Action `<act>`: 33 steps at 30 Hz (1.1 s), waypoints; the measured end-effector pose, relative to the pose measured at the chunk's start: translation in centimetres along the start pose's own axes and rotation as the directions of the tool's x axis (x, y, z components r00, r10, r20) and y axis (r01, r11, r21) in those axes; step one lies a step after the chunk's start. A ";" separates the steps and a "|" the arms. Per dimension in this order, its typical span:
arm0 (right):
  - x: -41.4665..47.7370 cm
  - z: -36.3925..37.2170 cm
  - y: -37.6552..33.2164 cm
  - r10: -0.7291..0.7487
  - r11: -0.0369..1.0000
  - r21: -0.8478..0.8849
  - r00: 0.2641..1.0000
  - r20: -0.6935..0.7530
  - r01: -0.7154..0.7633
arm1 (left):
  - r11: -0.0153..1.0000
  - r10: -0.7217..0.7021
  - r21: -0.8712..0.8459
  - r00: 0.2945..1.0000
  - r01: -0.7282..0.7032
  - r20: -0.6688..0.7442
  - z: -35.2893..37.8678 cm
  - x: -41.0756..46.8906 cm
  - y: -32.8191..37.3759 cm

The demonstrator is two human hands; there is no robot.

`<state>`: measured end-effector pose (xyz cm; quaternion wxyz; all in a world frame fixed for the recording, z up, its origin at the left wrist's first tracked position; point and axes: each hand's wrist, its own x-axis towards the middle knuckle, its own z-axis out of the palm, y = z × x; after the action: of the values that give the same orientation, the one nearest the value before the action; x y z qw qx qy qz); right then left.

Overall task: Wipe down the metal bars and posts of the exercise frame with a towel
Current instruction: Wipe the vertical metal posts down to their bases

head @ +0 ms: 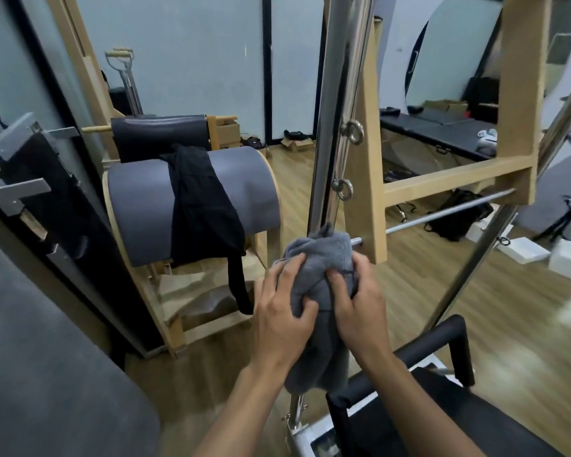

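A grey towel [323, 255] is wrapped around a shiny upright metal post [338, 103] of the exercise frame, low on the post. My left hand [285, 311] grips the towel from the left. My right hand [360, 301] grips it from the right, fingers curled into the cloth. The towel's tail hangs down between my wrists. Two eye bolts [353, 130] stick out of the post above the towel. A second slanted metal post [495, 239] runs on the right, and a thin horizontal bar [442, 214] crosses behind.
A wooden swing frame [459, 174] hangs just right of the post. A grey barrel [139, 209] with black cloth draped on it stands to the left. A black padded bar [432, 341] and seat lie near my right forearm. White boxes sit on the wooden floor at right.
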<state>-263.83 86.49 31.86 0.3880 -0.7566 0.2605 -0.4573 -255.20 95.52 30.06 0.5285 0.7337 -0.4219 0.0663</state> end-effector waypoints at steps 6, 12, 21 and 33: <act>1.8 1.1 -2.0 -0.125 0.992 -0.011 0.979 -0.164 0.124 | 0.994 0.015 -0.105 0.995 -0.025 -0.101 0.1 2.3 1.0; -5.4 2.3 4.4 0.122 0.958 -0.275 0.982 0.146 -0.078 | 0.970 -0.239 0.019 0.936 0.243 0.259 1.1 -2.3 -5.8; -1.5 2.6 1.2 -0.129 0.981 -0.165 0.979 -0.156 0.102 | 0.973 -0.137 -0.199 0.985 0.114 -0.105 2.1 0.4 -1.9; -1.9 2.8 2.9 -0.081 0.995 -0.057 0.992 -0.098 0.076 | 0.947 -0.212 -0.286 0.955 0.148 -0.207 2.6 0.0 -2.5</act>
<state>-262.25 87.24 27.73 0.3359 -0.7526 0.2618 -0.5023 -254.39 93.56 27.17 0.6727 0.6784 -0.2919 0.0464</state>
